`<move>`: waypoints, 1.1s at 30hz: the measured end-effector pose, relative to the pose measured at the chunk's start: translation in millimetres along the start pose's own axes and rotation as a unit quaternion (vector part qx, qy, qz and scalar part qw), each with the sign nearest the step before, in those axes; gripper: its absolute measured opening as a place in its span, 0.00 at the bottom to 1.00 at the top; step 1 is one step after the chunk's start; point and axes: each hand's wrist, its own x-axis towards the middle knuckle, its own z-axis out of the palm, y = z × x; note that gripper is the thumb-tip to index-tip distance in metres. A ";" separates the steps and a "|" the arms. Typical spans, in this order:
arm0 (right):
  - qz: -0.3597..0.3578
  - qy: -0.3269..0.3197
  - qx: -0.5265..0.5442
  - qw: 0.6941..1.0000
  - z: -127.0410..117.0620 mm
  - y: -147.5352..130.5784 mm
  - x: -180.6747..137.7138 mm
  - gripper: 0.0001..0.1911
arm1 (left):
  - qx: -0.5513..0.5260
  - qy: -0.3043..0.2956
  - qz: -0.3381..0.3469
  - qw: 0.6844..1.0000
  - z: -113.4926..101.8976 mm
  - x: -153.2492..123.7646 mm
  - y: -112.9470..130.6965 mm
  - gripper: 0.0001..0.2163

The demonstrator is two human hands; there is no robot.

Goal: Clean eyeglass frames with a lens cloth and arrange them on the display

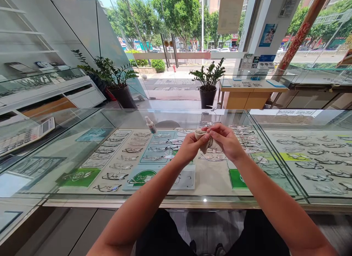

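Note:
Above the glass display counter, my two hands meet in front of me. My left hand is closed, its thumb pressing on a pale beige cloth. My right hand pinches the bunched cloth from the other side with thumb and fingertips. A thin round outline like an eyeglass frame shows just beyond the fingers; whether it is held or lies on the counter, I cannot tell. To the left of the hands, a small white spray bottle stands on the glass.
Rows of eyeglasses lie inside the display counter. A calculator rests at the far left. Beyond the counter are two potted plants, glass doors and a wooden cabinet.

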 end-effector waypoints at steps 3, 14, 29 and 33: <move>-0.001 0.003 0.002 1.000 0.5 -0.1 0.5 0.14 | -0.001 -0.010 0.004 1.000 1.2 -1.5 1.9 0.25; 0.010 0.017 0.007 1.000 1.7 -3.8 3.5 0.14 | 0.011 -0.098 -0.007 0.995 2.0 -7.9 8.7 0.24; 0.024 0.008 0.030 0.999 1.5 4.0 2.9 0.15 | 0.006 -0.034 0.003 0.999 5.8 -5.9 0.4 0.28; 0.029 0.008 0.032 0.999 4.7 4.6 2.3 0.15 | 0.027 0.017 0.020 0.999 6.7 -5.3 -0.9 0.30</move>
